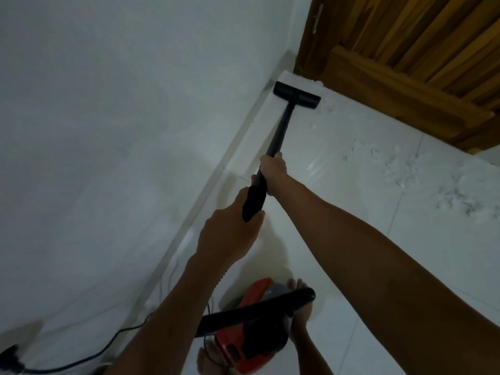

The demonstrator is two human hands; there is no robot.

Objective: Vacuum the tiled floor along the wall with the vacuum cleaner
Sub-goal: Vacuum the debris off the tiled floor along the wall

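White glossy floor tiles [351, 239] w/ pale dust scattered at right, meeting white wall [108, 131] at a tiled skirting; wooden door [405, 50] at far corner. Black vacuum wand [278, 131] gripped by right hand [273, 171] fwd and left hand [230, 234] lower, both curled round it. Black nozzle head [297, 95] flat on floor beside wall nr door; red-black vacuum body [251, 334] by bare feet, cord [81, 355] trailing left.

Your left forearm [162, 315] covers part of the red vacuum body [251, 345] and the black hose [257, 307] crossing it. Your feet [300, 309] are mostly hidden behind that body. The black cord [81, 358] runs to a blurred dark shape at the picture's left edge that you can't identify. The wooden door [419, 50] is cut off at the top and right. Your right hand's [273, 171] fingers wrap out of sight behind the tube [278, 131].
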